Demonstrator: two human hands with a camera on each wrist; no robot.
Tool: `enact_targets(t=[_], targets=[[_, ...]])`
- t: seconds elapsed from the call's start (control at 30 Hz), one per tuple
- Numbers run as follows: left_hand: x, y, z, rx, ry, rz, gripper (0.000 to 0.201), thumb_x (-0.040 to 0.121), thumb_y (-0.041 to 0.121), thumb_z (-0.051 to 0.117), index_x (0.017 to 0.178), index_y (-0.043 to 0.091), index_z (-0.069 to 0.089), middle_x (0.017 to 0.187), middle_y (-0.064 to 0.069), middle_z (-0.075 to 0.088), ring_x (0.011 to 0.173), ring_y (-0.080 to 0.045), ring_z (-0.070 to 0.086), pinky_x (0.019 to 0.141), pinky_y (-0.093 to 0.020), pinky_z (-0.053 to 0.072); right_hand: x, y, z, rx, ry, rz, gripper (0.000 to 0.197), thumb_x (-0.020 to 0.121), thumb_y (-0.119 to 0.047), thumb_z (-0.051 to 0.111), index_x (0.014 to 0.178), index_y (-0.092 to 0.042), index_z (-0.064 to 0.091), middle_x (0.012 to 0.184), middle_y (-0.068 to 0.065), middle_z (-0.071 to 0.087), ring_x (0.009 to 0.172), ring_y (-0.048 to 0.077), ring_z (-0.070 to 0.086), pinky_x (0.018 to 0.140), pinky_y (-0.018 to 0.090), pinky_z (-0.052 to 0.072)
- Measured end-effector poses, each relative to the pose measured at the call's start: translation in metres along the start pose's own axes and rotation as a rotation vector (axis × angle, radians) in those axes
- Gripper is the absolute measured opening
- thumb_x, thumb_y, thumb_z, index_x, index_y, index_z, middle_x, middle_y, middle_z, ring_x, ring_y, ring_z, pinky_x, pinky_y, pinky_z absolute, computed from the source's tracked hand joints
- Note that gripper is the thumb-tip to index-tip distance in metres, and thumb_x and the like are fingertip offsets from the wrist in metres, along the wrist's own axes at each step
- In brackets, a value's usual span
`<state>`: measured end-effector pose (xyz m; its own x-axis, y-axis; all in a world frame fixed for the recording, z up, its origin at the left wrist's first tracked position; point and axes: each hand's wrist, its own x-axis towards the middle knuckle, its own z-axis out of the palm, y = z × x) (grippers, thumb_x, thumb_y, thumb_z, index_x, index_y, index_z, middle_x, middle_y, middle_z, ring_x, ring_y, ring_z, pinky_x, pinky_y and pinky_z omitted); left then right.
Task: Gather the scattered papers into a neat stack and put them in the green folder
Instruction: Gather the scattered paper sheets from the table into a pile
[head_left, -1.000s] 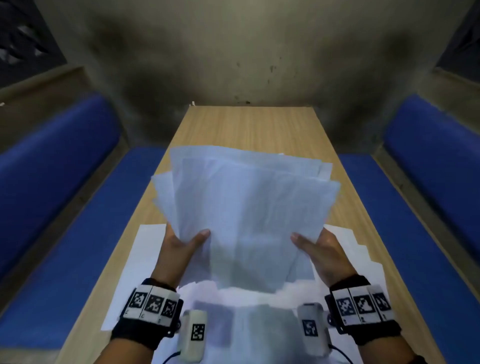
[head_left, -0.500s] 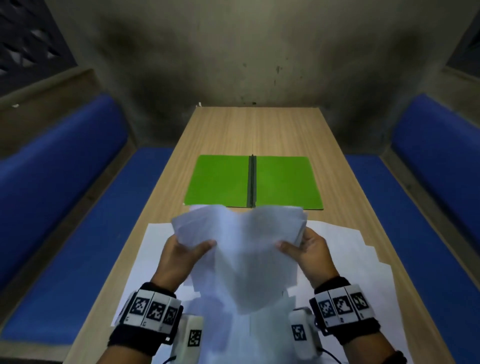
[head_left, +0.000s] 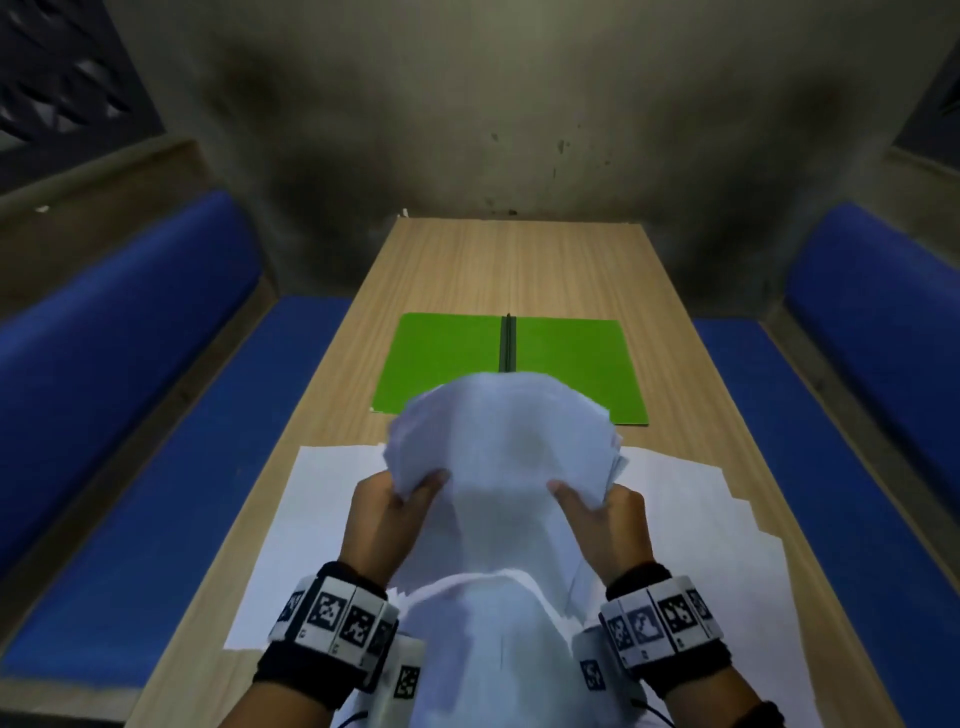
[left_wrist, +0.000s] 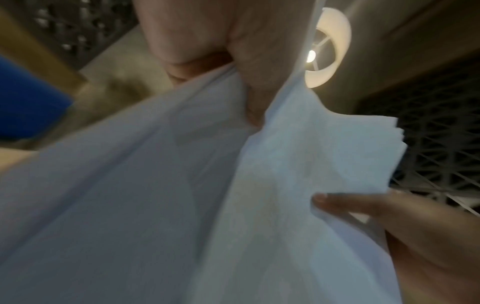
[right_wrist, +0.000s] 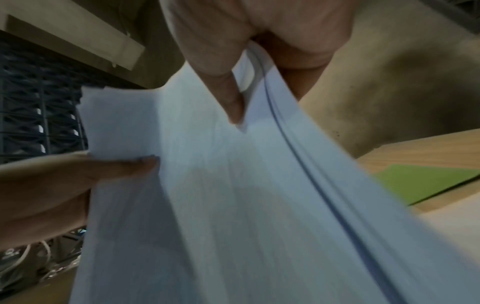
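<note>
I hold a bundle of white papers (head_left: 498, 457) upright above the table, its top bowed and blurred. My left hand (head_left: 395, 499) pinches the bundle's left edge, thumb on the near face. My right hand (head_left: 597, 504) pinches the right edge the same way. The left wrist view shows the sheets (left_wrist: 182, 195) filling the frame, and the right wrist view shows the stacked edges (right_wrist: 259, 185) under my thumb. Beyond the bundle the green folder (head_left: 441, 358) lies open flat, its near middle hidden by the papers. More white sheets (head_left: 311, 499) lie spread on the table below my hands.
The wooden table (head_left: 519, 260) runs away from me to a stained wall. Blue benches (head_left: 130, 415) flank it on both sides, the right one (head_left: 857, 441) close to the table edge. A slice of the folder (right_wrist: 420, 181) shows in the right wrist view.
The bundle, first held high and fanned wide so it hid the folder, has come down and been squeezed narrower between my hands. The open folder is now visible behind it.
</note>
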<state>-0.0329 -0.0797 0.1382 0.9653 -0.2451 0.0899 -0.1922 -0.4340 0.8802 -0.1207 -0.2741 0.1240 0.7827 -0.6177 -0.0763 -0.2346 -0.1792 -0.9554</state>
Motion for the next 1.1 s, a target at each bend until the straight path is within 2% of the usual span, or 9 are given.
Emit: enact_targets(t=[0.13,0.17,0.23,0.37,0.47,0.67,0.8,0.93,1.1], targets=[[-0.005,0.011,0.010,0.041,0.113,0.084,0.041,0.079,0.040,0.056,0.051,0.015,0.037,0.047,0.003,0.047,0.058,-0.018,0.023,0.049,-0.016,0.035,-0.007,-0.003,0.014,0.048,0.077,-0.060,0.020,0.080,-0.021,0.068,0.087,-0.002,0.072,0.083,0.005,0.071,0.085,0.018,0.067,0.081,0.036,0.055],[-0.008,0.012,0.015,-0.004,0.100,0.113,0.034,0.077,0.037,0.055,0.053,0.017,0.041,0.050,0.006,0.049,0.069,0.019,0.032,0.049,-0.011,0.036,-0.011,-0.002,0.019,0.072,0.062,-0.071,0.016,0.080,-0.017,0.068,0.088,-0.004,0.072,0.082,0.001,0.072,0.085,0.017,0.067,0.081,0.034,0.054],[-0.015,0.019,0.025,-0.136,0.001,0.132,0.011,0.073,0.027,0.056,0.064,0.031,0.052,0.067,0.016,0.057,0.066,0.025,0.053,0.056,-0.001,0.039,-0.015,0.004,0.025,0.158,0.021,-0.031,0.006,0.081,-0.009,0.066,0.081,-0.013,0.070,0.075,-0.011,0.071,0.080,0.014,0.068,0.075,0.028,0.053],[-0.017,0.019,0.016,-0.448,-0.159,0.071,0.036,0.067,0.028,0.068,0.101,0.033,0.056,0.098,0.016,0.069,0.092,0.016,0.059,0.080,-0.007,0.046,-0.015,0.002,0.014,0.385,-0.065,0.031,0.010,0.081,-0.001,0.065,0.078,-0.010,0.066,0.053,-0.019,0.069,0.056,-0.004,0.066,0.050,0.009,0.049],[-0.012,0.001,0.001,-0.418,-0.210,0.071,0.066,0.058,0.048,0.077,0.118,0.036,0.052,0.120,0.014,0.063,0.116,-0.001,0.056,0.098,-0.025,0.046,-0.015,0.004,0.003,0.432,-0.174,0.002,0.018,0.077,0.005,0.067,0.087,-0.011,0.066,0.064,-0.016,0.073,0.062,-0.002,0.068,0.053,0.011,0.050],[-0.017,-0.009,-0.003,-0.373,-0.176,0.010,0.053,0.052,0.044,0.078,0.100,0.037,0.059,0.104,0.023,0.070,0.103,-0.002,0.064,0.092,-0.036,0.053,-0.009,0.021,0.004,0.412,-0.143,0.048,0.018,0.079,0.002,0.066,0.079,-0.016,0.066,0.065,-0.011,0.074,0.067,0.010,0.069,0.061,0.022,0.056],[-0.016,0.017,-0.003,-0.342,-0.132,0.083,0.014,0.059,0.037,0.067,0.072,0.036,0.062,0.081,-0.002,0.069,0.081,-0.008,0.060,0.072,-0.029,0.055,-0.006,0.012,0.006,0.467,-0.133,0.006,0.013,0.080,-0.001,0.066,0.078,-0.013,0.068,0.062,-0.012,0.073,0.060,0.003,0.068,0.055,0.015,0.054],[-0.016,-0.010,-0.004,-0.565,-0.180,-0.089,0.053,0.055,0.032,0.078,0.105,0.027,0.063,0.112,-0.004,0.070,0.107,-0.018,0.064,0.093,-0.040,0.051,-0.002,0.024,0.002,0.464,-0.217,0.019,0.032,0.064,-0.011,0.080,0.093,-0.016,0.067,0.083,-0.007,0.077,0.082,0.013,0.071,0.067,0.022,0.057],[-0.010,-0.029,0.010,-0.345,-0.174,-0.165,0.040,0.050,0.036,0.080,0.086,0.034,0.061,0.088,0.014,0.072,0.099,-0.020,0.066,0.087,-0.042,0.052,0.004,0.026,0.005,0.408,-0.150,0.087,0.015,0.079,-0.001,0.068,0.076,-0.016,0.066,0.059,-0.012,0.073,0.064,0.013,0.068,0.054,0.015,0.054]])
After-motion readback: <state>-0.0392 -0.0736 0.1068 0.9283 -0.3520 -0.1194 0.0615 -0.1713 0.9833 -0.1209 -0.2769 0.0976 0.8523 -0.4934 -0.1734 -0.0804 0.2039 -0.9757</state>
